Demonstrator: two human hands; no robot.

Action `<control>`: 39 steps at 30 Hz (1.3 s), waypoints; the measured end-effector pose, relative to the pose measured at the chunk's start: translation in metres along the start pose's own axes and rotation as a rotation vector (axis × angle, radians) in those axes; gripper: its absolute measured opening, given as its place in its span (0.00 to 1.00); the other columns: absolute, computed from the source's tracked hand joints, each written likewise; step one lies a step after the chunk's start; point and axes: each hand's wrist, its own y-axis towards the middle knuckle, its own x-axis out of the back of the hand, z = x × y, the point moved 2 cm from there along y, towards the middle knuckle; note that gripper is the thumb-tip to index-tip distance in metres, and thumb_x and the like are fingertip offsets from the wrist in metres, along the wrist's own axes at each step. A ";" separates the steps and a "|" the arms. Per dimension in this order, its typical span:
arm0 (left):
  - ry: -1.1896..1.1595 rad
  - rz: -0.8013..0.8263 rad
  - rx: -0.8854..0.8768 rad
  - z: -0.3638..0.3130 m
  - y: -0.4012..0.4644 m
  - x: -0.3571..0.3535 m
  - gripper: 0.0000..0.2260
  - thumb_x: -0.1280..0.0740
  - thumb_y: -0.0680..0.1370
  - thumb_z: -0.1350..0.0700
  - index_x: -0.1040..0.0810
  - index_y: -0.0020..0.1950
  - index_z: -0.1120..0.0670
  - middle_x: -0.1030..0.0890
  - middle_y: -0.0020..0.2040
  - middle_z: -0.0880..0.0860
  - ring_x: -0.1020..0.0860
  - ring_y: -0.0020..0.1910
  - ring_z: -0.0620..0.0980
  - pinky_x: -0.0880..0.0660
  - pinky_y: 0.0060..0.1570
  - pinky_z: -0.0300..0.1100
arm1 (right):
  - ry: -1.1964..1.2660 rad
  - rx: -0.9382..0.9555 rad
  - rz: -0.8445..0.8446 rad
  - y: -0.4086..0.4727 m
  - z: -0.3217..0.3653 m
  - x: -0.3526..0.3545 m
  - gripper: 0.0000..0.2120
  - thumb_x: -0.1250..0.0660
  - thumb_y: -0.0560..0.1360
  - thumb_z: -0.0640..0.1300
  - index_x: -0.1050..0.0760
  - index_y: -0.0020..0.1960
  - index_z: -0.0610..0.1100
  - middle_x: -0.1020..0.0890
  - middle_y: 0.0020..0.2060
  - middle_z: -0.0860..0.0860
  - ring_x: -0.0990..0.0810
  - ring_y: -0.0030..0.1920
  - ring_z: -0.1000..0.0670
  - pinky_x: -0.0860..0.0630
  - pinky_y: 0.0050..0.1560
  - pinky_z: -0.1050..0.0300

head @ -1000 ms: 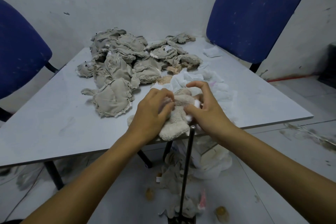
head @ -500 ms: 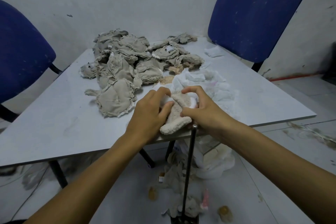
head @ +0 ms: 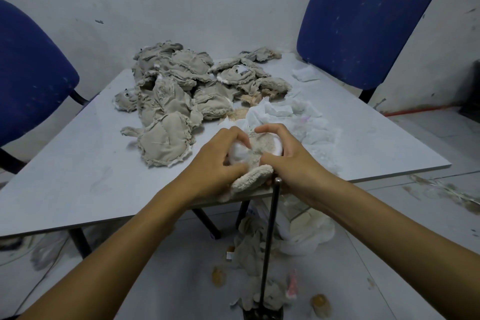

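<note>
Plush toy: a beige, fleecy plush toy (head: 255, 176) at centre frame, lying on the near edge of the bench (head: 78, 176) between both hands. One rounded flap of it points at the bench edge.
Stuffing: I see white stuffing (head: 237, 153) bulging out of the toy's upper left side, right against the left fingertips.
Left hand: the left hand (head: 218, 161) is clenched round the toy's left side – fingers curled over the top, thumb pressed in low.
Right hand: the right hand (head: 293, 158) is grasping the toy's right side, with fingers arched over it and thumb tucked underneath.
Grey pile: a heap of flat grey fabric skins (head: 176, 86) sits in the upper middle of the frame, apart from the hands. One skin shows a small eye at its left edge.
White wadding: loose white wadding (head: 293, 117) is spread just above and right of the hands.
Metal rod: a thin dark metal rod (head: 270, 236) stands upright at lower centre. Its tip is just below the toy – I cannot tell whether they touch.
Floor: fabric scraps (head: 254, 249) and a white bag (head: 306, 231) lie under the bench.
Chairs: one blue chair (head: 31, 73) is at left, a second blue chair (head: 363, 15) at upper right.
</note>
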 end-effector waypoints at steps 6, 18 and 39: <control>-0.188 -0.229 0.211 0.006 0.002 0.000 0.09 0.27 0.70 0.61 0.25 0.39 0.50 0.22 0.34 0.45 0.23 0.31 0.46 0.29 0.34 0.42 | -0.140 0.201 0.016 -0.009 0.010 -0.006 0.24 0.36 0.72 0.32 0.29 0.61 0.55 0.23 0.44 0.47 0.28 0.33 0.47 0.29 0.33 0.54; -0.362 -0.134 0.223 0.002 0.006 0.003 0.19 0.26 0.69 0.62 0.29 0.50 0.44 0.24 0.51 0.50 0.25 0.35 0.42 0.23 0.39 0.43 | -0.145 0.286 0.023 -0.007 0.016 0.002 0.28 0.37 0.72 0.30 0.31 0.64 0.55 0.25 0.49 0.62 0.25 0.37 0.65 0.30 0.37 0.71; -0.199 0.085 0.054 -0.029 0.008 0.001 0.31 0.29 0.68 0.60 0.31 0.69 0.46 0.25 0.63 0.53 0.23 0.56 0.47 0.22 0.52 0.46 | -0.077 0.310 0.268 -0.009 0.040 0.023 0.39 0.38 0.64 0.28 0.33 0.68 0.59 0.29 0.47 0.36 0.28 0.40 0.40 0.28 0.38 0.49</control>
